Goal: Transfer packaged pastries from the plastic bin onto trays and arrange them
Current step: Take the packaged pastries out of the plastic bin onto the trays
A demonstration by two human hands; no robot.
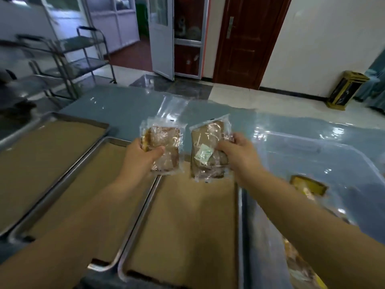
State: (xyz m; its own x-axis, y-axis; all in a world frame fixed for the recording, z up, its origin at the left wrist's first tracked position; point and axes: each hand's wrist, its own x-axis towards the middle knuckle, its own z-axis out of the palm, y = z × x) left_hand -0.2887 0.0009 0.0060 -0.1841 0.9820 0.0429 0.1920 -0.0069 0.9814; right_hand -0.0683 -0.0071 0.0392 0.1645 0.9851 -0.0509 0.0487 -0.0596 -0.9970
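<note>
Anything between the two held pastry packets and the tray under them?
Nothing visible: the left hand and right hand hold the left packet and right packet above the rightmost tray, whose brown liner lies bare.

The left hand (143,155) grips one clear-wrapped pastry (168,142) and the right hand (237,151) grips another, labelled pastry pack (205,151), side by side above the far end of the nearest paper-lined metal tray (193,226). Two more lined trays (68,180) lie to its left on the blue-grey table (116,105). A clear plastic bin (312,147) on the right holds further packs (308,185).
</note>
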